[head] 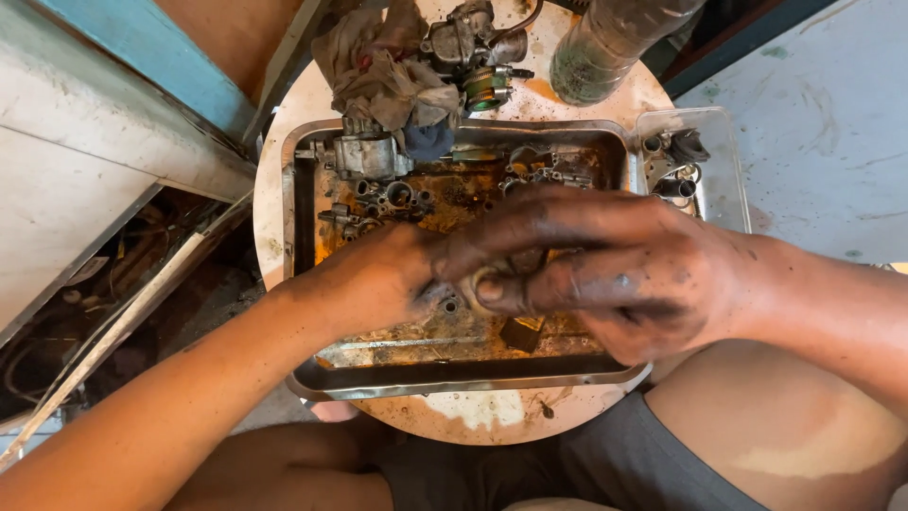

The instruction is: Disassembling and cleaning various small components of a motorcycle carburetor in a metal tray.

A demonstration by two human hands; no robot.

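Both of my hands are black with grease and meet over a metal tray [454,383] on a small round table [473,416]. My left hand [378,279] grips a small metal part [449,303] from the left. My right hand [615,270] lies over it, with the thumb and fingers closed on a pale ring-shaped piece [478,289] of the same part. Most of the part is hidden under my fingers. In the tray lie a carburetor body [364,156], several smaller metal pieces [388,199] and a small brass block [520,333], in rusty brown liquid.
A dirty rag [378,66] and another carburetor assembly [473,52] lie at the table's far edge. A plastic bottle [605,47] stands at the back right. A clear plastic box [695,161] with small parts sits right of the tray. My bare knees are under the table.
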